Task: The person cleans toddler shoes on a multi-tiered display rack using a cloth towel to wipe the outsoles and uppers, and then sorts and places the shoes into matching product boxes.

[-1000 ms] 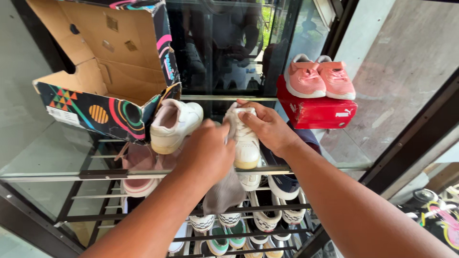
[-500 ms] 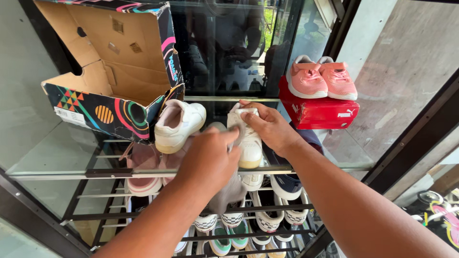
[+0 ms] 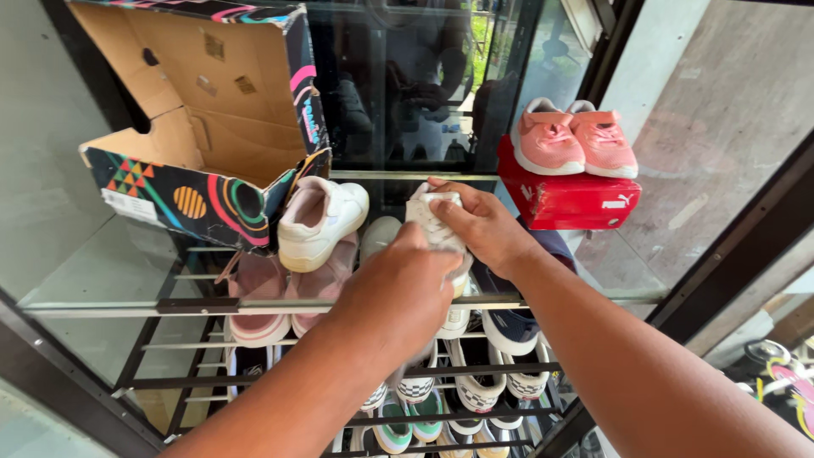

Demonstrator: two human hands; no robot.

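Near the centre of the frame I see the white sneaker (image 3: pixel 441 222) lying on the glass shelf (image 3: pixel 102 267), its long axis running up and down the frame, heel end toward the dark glass at the top and toe toward the shelf's near edge, though the toe is hidden. My right hand (image 3: pixel 479 222) comes in from the lower right and clasps the heel end, fingers curled over its top. My left hand (image 3: pixel 405 293) rises from the bottom centre and lies over the front half of the shoe, fingers closed on a grey cloth (image 3: pixel 405 365) whose tail hangs just below the wrist. Just left of this shoe sits its white mate (image 3: pixel 320 220), tilted, toe toward the right. In the upper left stands an open patterned cardboard box (image 3: pixel 199 127). In the upper right a pair of pink sneakers (image 3: pixel 575 137) rests on a red shoebox (image 3: pixel 564 197). Below the glass, more shoes (image 3: pixel 424 399) line dark metal racks.
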